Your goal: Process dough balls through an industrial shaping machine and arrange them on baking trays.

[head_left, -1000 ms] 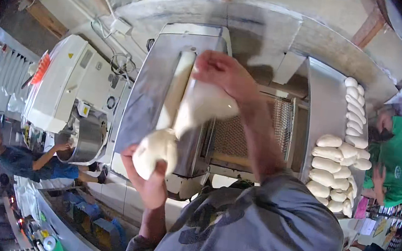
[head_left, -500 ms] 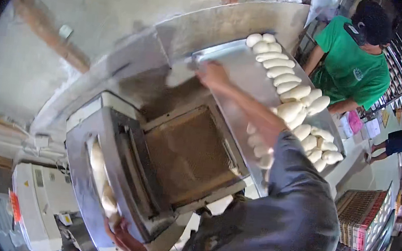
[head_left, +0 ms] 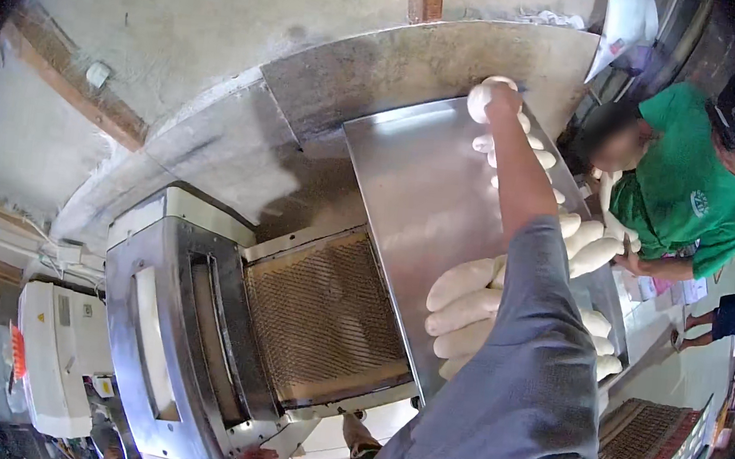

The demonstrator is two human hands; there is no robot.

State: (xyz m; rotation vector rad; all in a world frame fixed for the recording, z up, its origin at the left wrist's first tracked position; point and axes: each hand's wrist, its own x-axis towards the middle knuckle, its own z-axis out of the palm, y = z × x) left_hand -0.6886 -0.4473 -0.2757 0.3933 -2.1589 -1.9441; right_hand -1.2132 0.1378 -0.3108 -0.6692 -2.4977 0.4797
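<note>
My right hand [head_left: 503, 100] is closed on a pale dough piece [head_left: 479, 104] at the top end of a metal tray [head_left: 391, 178], among rows of shaped dough pieces [head_left: 458, 302] along the tray's right and near parts. My sleeved arm hides some of them. Low in the view, my left hand [head_left: 258, 458] rests open by the near edge of a metal roller machine [head_left: 122, 293]; only its fingers show clearly, with nothing visible in them. A long pale strip, roller or dough, shows in the machine's slot [head_left: 151, 332].
A mesh conveyor [head_left: 305, 313] lies between machine and tray. A co-worker in green [head_left: 690, 183] stands right of the tray, holding dough. Plastic crates [head_left: 645, 447] are at lower right, a white machine [head_left: 54, 358] at left, a wall [head_left: 429, 66] behind, another person [head_left: 730, 317] farther right.
My view has swung right toward the tray. My right hand has moved from the machine to the tray's top end; my left hand has let go of the dough it held and dropped lower.
</note>
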